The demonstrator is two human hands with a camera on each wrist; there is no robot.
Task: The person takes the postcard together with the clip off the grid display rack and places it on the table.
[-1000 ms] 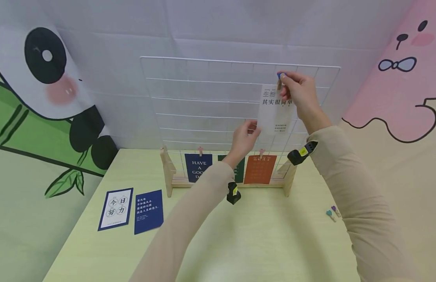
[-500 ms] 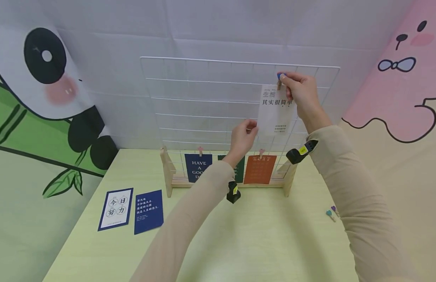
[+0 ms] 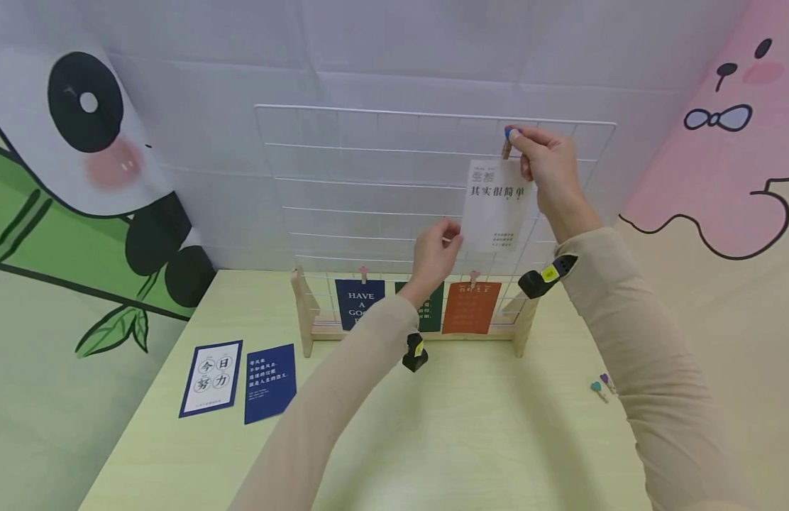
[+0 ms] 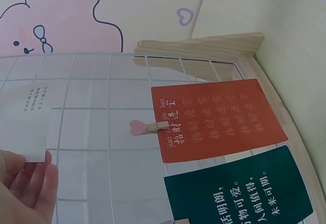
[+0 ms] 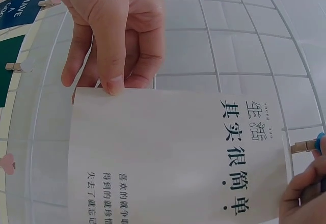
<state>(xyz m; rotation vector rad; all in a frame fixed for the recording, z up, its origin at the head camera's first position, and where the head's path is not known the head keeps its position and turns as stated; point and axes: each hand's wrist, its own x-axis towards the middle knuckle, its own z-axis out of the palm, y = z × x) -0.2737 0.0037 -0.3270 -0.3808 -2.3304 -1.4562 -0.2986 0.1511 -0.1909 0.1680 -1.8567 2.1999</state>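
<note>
1. Head view: we see a white wire grid [image 3: 382, 184] upright in a wooden stand [image 3: 304, 312] at the far side of the pale green table [image 3: 465, 433]
2. Right hand [image 3: 548, 170] is raised to the grid's upper right; its fingers pinch a blue-headed wooden clip [image 3: 508, 140] at the top edge of a white card [image 3: 497, 206]
3. Left hand [image 3: 436, 252] holds the card's lower left corner, thumb and fingers closed on it
4. Card hangs flat against the grid, above an orange card [image 3: 471, 306]
5. Bottom row also carries a dark green card [image 3: 433, 316] and a navy card [image 3: 358, 301]; the orange one is held by a pink clip [image 4: 147, 128]
6. Two loose cards [image 3: 238, 376] lie near left on the table; two spare clips [image 3: 602, 385] lie right
</note>
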